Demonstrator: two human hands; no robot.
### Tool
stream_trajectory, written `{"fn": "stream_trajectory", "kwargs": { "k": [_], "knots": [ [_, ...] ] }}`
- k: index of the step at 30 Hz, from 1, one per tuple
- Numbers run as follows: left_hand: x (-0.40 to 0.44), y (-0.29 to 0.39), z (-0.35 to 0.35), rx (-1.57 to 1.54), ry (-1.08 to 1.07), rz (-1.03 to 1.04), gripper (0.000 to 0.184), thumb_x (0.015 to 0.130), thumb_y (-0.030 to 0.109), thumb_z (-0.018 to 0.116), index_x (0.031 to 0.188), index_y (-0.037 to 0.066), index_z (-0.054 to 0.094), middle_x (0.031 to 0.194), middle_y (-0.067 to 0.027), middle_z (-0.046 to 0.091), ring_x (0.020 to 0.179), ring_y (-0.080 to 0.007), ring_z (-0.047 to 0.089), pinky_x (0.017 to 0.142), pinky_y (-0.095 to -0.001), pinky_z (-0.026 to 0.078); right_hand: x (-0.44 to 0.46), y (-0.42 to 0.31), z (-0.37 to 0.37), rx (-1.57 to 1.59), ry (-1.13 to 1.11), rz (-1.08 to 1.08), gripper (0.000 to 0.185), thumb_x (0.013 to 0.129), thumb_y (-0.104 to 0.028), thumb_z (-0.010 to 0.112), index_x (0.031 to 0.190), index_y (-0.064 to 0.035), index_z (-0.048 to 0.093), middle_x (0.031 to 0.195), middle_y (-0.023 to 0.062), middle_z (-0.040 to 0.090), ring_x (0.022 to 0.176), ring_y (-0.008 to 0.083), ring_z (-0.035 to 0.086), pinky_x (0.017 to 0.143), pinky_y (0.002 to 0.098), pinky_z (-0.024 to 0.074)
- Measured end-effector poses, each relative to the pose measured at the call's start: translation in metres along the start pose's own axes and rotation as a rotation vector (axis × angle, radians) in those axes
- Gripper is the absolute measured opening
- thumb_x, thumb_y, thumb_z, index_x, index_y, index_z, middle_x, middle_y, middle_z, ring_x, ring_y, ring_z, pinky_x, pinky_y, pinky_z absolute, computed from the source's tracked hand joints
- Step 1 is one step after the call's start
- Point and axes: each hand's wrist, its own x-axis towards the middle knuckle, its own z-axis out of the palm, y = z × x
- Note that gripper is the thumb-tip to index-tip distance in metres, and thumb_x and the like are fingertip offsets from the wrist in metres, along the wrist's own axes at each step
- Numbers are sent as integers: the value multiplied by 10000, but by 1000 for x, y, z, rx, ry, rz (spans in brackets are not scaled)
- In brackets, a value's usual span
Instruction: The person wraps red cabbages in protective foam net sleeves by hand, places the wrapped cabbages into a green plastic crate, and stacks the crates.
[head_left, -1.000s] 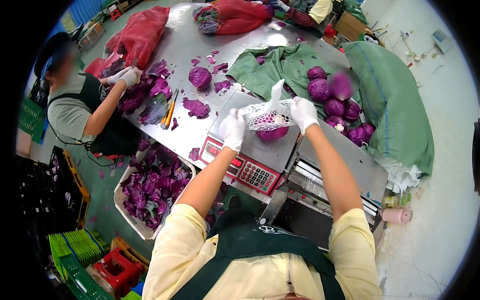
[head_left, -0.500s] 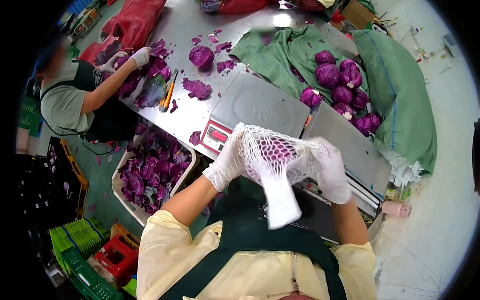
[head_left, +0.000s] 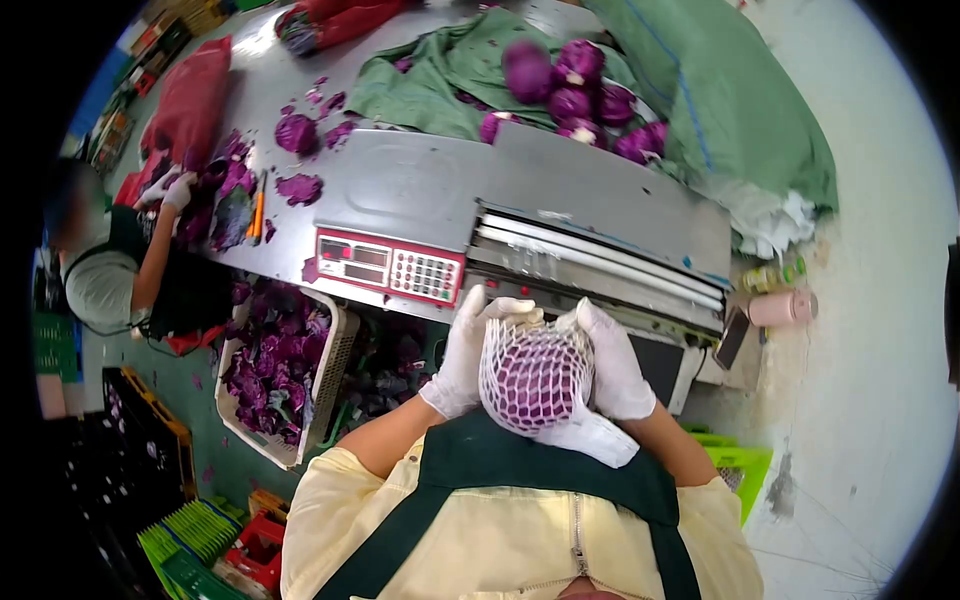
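Close to my apron, a red cabbage sits inside a white foam net, whose unfilled end hangs toward the lower right. My left hand, in a white glove, holds the netted cabbage from its left side, with the thumb and fingers at the top edge. On the other side my gloved right hand is closed round it, thumb pointing up. Some fingertips are hidden behind the cabbage. Just beyond my hands stands a scale with a red-framed keypad panel.
A wrapping machine with white rollers adjoins the scale. Several cabbages lie on green sacking. An orange-handled knife rests near a co-worker at left. Below is a crate of leaves. A pink bottle stands right.
The netted cabbage has come nearer my body, and the net now fits snugly round it. My hands have closed in on its sides. The view has shifted to the right.
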Motion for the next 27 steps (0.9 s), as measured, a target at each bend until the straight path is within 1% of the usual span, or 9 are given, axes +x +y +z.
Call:
{"fn": "stream_trajectory", "kwargs": {
  "k": [3, 6, 8, 11, 14, 19, 20, 23, 27],
  "knots": [
    [-11, -26, 29, 491, -207, 110, 724, 953, 573, 363, 1393, -1, 346, 1226, -168, 557, 1150, -231, 537, 1042, -373, 397, -3, -4, -40, 81, -11, 52, 300, 999, -301, 466, 917, -32, 573, 816, 48, 619, 737, 119, 606, 713, 267, 501],
    [-1, -46, 41, 873, -308, 68, 548, 901, 256, 624, 1329, -28, 430, 1239, -106, 562, 1114, -147, 546, 1008, -300, 414, -9, -21, -64, -286, -93, -188, 299, 1002, -302, 462, 905, -39, 568, 809, 32, 615, 709, 96, 594, 696, 251, 500],
    [11, -59, 41, 737, -234, -238, 574, 854, 277, 678, 1300, -16, 467, 1194, -85, 592, 1050, -133, 581, 940, -288, 461, -7, -34, -77, -126, -185, -53, 230, 982, -256, 514, 928, -42, 579, 825, 17, 621, 732, 76, 587, 688, 239, 499],
    [28, -81, 16, 535, -222, -227, 617, 843, 412, 649, 1271, -5, 493, 1213, -119, 589, 1107, -177, 567, 988, -333, 440, -16, -57, -100, -239, -192, 43, 208, 970, -234, 533, 943, -40, 605, 823, 10, 631, 677, 79, 585, 655, 225, 497],
    [21, -86, 16, 148, -158, -279, 579, 801, 322, 633, 1249, -24, 510, 1253, -146, 569, 1144, -268, 559, 1032, -399, 416, -36, -64, -137, -409, -422, 458, 289, 935, -298, 590, 930, -18, 658, 749, 13, 636, 628, 66, 565, 593, 220, 475],
    [30, -86, 5, 195, -266, -274, 606, 750, 332, 661, 1215, -35, 531, 1161, -149, 590, 1078, -281, 582, 1003, -409, 439, -57, -60, -146, -641, -863, 373, 305, 877, -289, 669, 1030, -25, 675, 890, 46, 675, 836, 112, 623, 782, 258, 504],
    [30, -82, 17, 344, -231, -253, 556, 822, 430, 555, 1171, -3, 543, 1125, -171, 556, 1090, -328, 552, 985, -457, 436, -58, -64, -146, -677, -889, 278, 317, 869, -283, 681, 1044, -19, 668, 932, 52, 675, 893, 125, 628, 829, 274, 503],
    [32, -72, 39, 171, -112, -355, 713, 902, 590, 414, 1230, -33, 524, 1227, -188, 586, 1103, -302, 586, 1005, -435, 437, -69, -64, -125, -31, -482, 46, 453, 891, -298, 648, 1201, 12, 533, 1064, 82, 649, 1036, 168, 613, 944, 348, 479],
    [52, -66, 25, 104, -217, -344, 576, 924, 494, 486, 1227, 9, 557, 1187, -162, 621, 1043, -288, 613, 949, -416, 482, -12, -32, -123, 87, -351, 52, 248, 940, -270, 584, 1020, -35, 573, 898, 27, 648, 804, 104, 616, 765, 265, 512]
  ]
}}
